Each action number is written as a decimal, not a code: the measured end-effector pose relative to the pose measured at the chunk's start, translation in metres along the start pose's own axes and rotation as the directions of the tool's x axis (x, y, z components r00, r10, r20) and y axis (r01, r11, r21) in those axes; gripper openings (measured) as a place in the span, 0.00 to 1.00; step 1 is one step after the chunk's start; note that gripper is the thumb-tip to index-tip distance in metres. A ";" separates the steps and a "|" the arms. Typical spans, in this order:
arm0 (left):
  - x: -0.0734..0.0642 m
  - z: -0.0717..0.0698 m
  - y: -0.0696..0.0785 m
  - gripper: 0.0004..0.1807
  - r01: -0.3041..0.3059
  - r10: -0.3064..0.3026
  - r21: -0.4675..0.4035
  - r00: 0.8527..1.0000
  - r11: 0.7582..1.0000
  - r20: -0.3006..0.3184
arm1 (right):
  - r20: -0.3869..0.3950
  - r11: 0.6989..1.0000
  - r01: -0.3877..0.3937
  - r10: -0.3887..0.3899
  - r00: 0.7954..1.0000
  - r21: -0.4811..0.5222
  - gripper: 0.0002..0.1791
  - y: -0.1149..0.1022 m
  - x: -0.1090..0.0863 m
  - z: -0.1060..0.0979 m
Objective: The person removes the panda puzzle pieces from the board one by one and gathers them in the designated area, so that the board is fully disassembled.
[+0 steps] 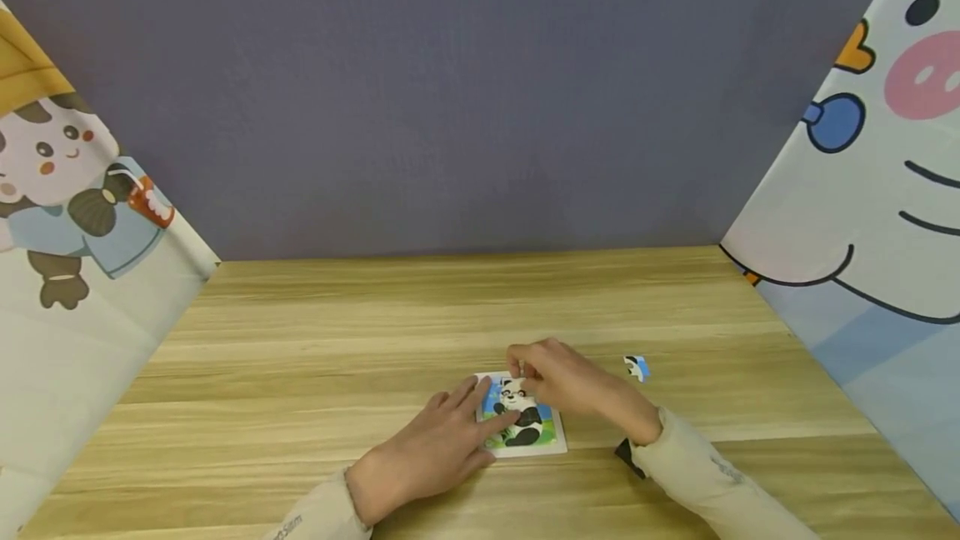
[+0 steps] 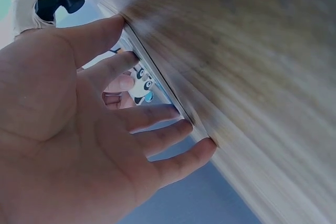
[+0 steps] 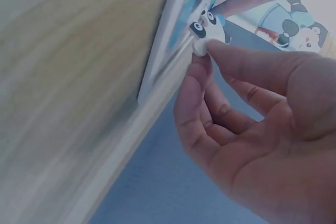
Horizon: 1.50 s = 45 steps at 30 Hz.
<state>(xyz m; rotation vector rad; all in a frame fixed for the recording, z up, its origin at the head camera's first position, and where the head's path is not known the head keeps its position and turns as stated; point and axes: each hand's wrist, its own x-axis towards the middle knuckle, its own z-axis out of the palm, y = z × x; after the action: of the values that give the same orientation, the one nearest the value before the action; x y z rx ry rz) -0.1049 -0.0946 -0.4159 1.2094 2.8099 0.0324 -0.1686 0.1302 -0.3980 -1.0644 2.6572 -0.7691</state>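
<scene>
A white-framed panda jigsaw puzzle [image 1: 561, 445] lies on the wooden table. My left hand [image 1: 435, 447] has its fingers spread, with fingertips on the puzzle's left side and one finger reaching over the panda's body. Between thumb and forefinger, my right hand [image 1: 570, 379] pinches a puzzle piece [image 3: 209, 29] showing the panda's eyes. In the right wrist view that piece is tilted over the board, near its frame; whether its lower edge touches the board I cannot tell. The left wrist view also shows the piece [image 2: 140, 83] beyond the left fingers.
Another puzzle piece [image 1: 636, 368], blue, black and white, lies on the table right of the board. A black object [image 1: 628, 458] shows by the right sleeve. A grey panel [image 1: 465, 107] closes off the back, and printed cartoon panels [image 1: 847, 215] stand at both sides.
</scene>
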 end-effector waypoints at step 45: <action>-0.002 -0.001 -0.001 0.30 -0.012 0.011 -0.010 0.996 1.000 -0.083 | -0.144 0.974 -0.225 0.219 0.965 -0.027 0.06 0.057 -0.056 -0.065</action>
<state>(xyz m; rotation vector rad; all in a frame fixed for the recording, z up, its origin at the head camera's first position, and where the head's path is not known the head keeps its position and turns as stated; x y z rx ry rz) -0.1036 -0.0967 -0.4150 1.2503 2.8695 0.1000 -0.1842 0.2289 -0.3739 -0.7272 2.8587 -0.7690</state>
